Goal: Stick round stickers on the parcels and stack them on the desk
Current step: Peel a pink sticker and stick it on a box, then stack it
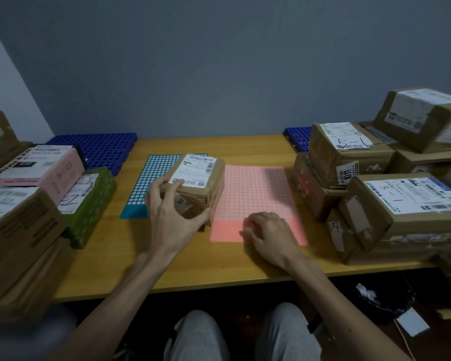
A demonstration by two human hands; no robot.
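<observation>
A small brown parcel with a white shipping label stands in the middle of the wooden desk, partly over a blue sticker sheet. My left hand grips its near side, thumb at the right corner and fingers on the top edge. To its right lies a pink sheet of round stickers. My right hand rests on the pink sheet's near edge with fingers curled, fingertips on the sheet; whether they pinch a sticker is hidden.
Stacked parcels fill the desk's right side. On the left stand more boxes, a pink one and a green one. Blue perforated trays lie at the back. A bin bag sits under the desk.
</observation>
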